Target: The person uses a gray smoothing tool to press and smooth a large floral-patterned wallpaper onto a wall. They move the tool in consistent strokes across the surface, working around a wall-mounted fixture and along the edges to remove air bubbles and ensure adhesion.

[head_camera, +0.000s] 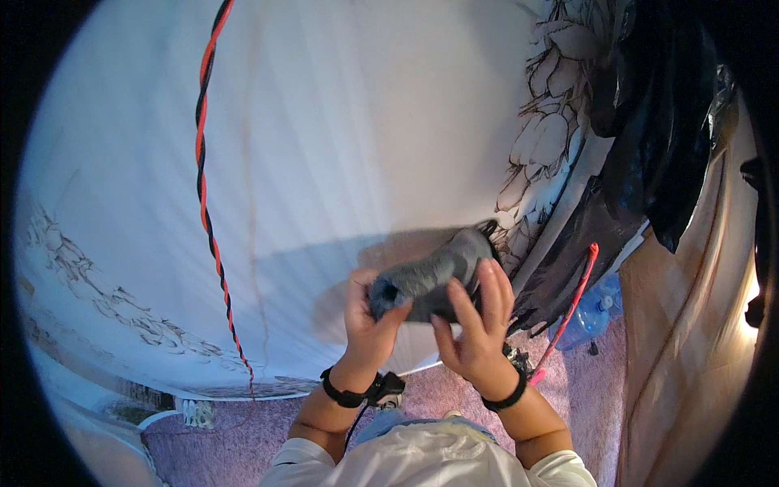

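A grey, fuzzy-looking tube-shaped fabric item (432, 268) is tilted in front of me, its right end higher. A dark opening shows at its left end, and a black loop at its right end. Around the left end my left hand (372, 319) grips it, thumb beside the opening. My right hand (478, 325) has its fingers spread at the lower right side of the fabric. Whether those fingers grip it or only touch it cannot be told. Behind both hands is a large white surface (304, 152), on which the item casts a shadow.
A twisted red and black cord (202, 152) crosses the left side. Black plastic sheeting (663, 134) hangs at right, near a red-wrapped rod (572, 304) and a blue translucent plastic bottle (581, 319). Brown drapery (675, 341) borders the right. Pink carpet (243, 450) covers the floor.
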Demonstrator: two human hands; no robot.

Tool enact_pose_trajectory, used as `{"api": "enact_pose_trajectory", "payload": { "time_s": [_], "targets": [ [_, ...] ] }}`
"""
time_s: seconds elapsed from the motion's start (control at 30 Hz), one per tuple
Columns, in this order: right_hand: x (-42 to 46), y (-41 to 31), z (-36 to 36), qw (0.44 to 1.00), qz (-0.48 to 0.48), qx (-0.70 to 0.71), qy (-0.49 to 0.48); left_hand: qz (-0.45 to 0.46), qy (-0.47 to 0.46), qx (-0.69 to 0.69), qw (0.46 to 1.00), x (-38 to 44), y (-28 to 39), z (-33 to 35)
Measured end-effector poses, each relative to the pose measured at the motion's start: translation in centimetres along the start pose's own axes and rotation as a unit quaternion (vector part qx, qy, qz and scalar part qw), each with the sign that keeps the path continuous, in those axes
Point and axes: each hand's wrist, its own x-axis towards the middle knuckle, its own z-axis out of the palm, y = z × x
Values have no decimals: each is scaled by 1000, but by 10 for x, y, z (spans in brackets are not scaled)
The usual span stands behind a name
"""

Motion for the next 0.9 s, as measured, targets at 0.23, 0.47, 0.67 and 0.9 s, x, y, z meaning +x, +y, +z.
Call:
{"api": "enact_pose_trajectory", "payload": {
  "time_s": [0.23, 0.47, 0.67, 0.9],
  "targets": [
    [-12, 22, 90, 998, 15, -52, 39, 525, 111, 537, 652, 19, -6, -12],
    [71, 28, 68, 988, -97, -66, 100, 557, -61, 650, 513, 56, 35, 11],
    [96, 35, 49, 986, -105, -90, 98, 463, 53, 717, 519, 91, 54, 43],
    [-46, 87, 82, 994, -35, -86, 61, 467, -94, 748, 462, 36, -48, 4]
  ]
}}
